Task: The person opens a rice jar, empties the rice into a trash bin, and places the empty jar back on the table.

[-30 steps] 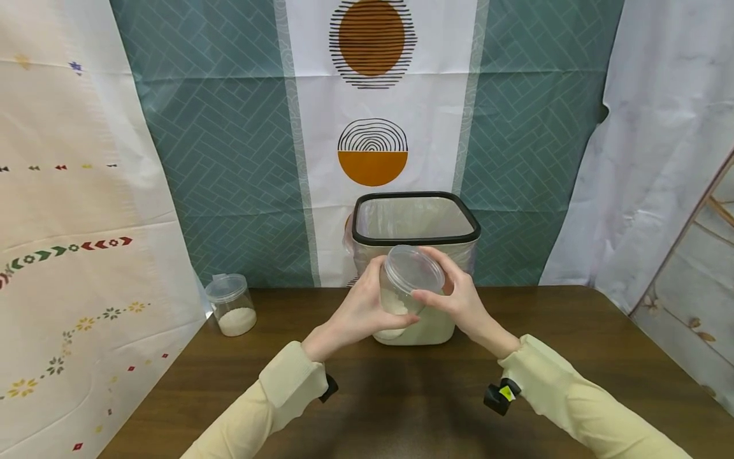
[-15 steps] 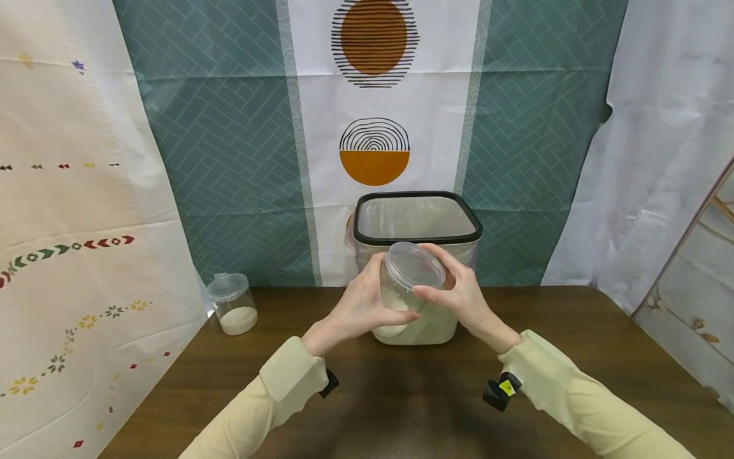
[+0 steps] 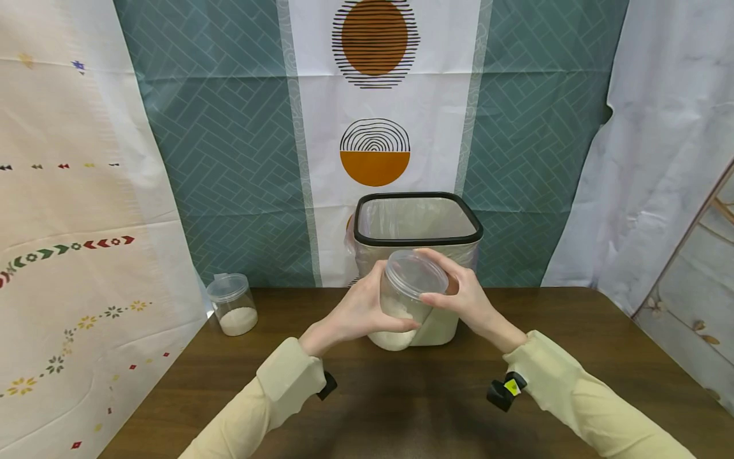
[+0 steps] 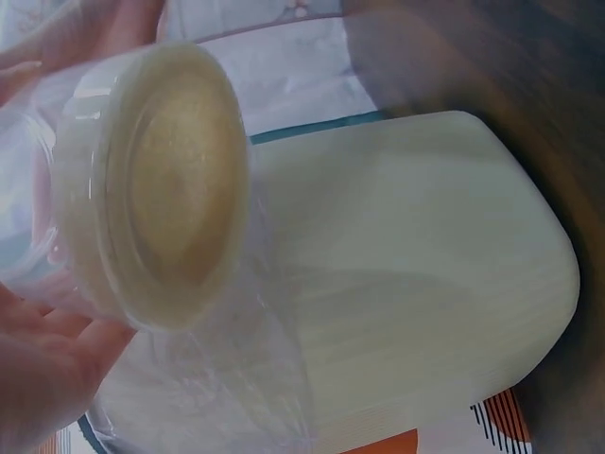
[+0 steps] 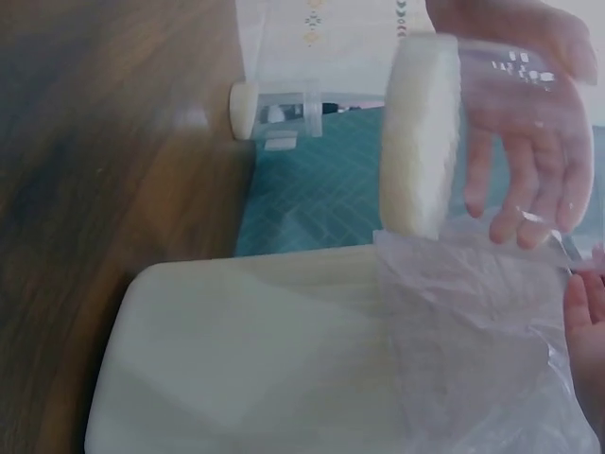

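A clear plastic jar (image 3: pixel 404 307) with a layer of white grains at its bottom is held up, slightly tilted, in front of the bin. My left hand (image 3: pixel 364 311) grips the jar's body from the left, thumb across the near side. On top sits a translucent round lid (image 3: pixel 418 275); my right hand (image 3: pixel 467 303) pinches its rim between thumb and fingers. In the left wrist view the pale jar base (image 4: pixel 180 189) faces the camera. Through the clear wall, the right wrist view shows left-hand fingers (image 5: pixel 520 180) around the jar.
Right behind the hands stands a pale bin (image 3: pixel 438 328) with a black rim and a clear plastic liner. A second lidded jar (image 3: pixel 232 305), also holding white grains, stands at the left edge of the brown table (image 3: pixel 395 408). Patterned cloths hang behind and on both sides.
Both hands have lowered the jar slightly over the last half second, and its base has come down a little. Each hand keeps its hold; the lid stays on the jar.
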`<state>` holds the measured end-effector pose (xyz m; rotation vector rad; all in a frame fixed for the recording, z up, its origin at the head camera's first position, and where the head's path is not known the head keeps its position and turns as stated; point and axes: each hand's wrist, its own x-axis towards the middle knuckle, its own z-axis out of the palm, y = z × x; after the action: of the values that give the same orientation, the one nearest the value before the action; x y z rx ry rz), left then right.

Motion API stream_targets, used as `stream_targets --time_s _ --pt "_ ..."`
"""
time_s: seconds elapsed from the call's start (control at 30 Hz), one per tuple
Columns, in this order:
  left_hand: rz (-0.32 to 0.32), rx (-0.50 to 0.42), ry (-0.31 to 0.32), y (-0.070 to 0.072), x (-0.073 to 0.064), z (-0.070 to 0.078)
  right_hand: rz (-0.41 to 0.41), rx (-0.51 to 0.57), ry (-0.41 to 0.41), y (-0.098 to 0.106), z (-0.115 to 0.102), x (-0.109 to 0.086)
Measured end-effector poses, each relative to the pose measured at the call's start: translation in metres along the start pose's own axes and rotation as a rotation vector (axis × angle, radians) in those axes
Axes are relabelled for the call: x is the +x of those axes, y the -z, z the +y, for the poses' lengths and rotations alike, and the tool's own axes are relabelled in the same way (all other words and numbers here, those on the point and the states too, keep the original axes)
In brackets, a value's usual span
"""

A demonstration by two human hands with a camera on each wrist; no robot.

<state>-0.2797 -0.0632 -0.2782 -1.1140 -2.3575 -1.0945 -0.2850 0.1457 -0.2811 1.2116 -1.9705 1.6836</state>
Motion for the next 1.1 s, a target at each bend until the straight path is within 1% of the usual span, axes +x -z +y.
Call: stream_targets --time_s 0.1,0.23,0.33,0.47,0.57,0.63,0.8,0.9,1.0,1.1 --pt "-0.036 -0.018 0.007 0.002 0.0 0.001 -0.044 0.037 0.0 0.003 0.0 0.0" --pt "-0.069 -0.049 0.0 0.005 0.0 0.001 -0.099 0.072 0.003 0.006 -0.001 0.002" --pt "-0.093 -0.077 0.002 0.007 -0.001 0.001 -0.141 0.079 0.006 0.008 -0.001 0.003" --pt "-0.143 -0.121 0.025 0.009 -0.002 0.001 -0.2 0.088 0.01 0.011 -0.001 0.004" --pt "-0.175 -0.147 0.035 0.01 -0.002 0.0 -0.245 0.093 0.001 0.013 -0.002 0.005" --pt "-0.188 -0.154 0.037 0.011 -0.002 0.001 -0.273 0.079 -0.009 0.015 -0.003 0.006" --pt "-0.184 -0.144 0.034 0.013 -0.003 0.0 -0.335 0.02 -0.033 0.017 -0.007 0.009" --pt "-0.169 -0.137 0.034 0.013 -0.004 -0.002 -0.346 0.011 -0.035 0.017 -0.009 0.01" --pt "-0.148 -0.136 0.02 0.012 -0.004 -0.002 -0.322 0.009 -0.02 0.016 -0.011 0.01" --pt "-0.125 -0.131 0.019 0.012 -0.004 -0.003 -0.278 -0.002 0.004 0.015 -0.011 0.01"
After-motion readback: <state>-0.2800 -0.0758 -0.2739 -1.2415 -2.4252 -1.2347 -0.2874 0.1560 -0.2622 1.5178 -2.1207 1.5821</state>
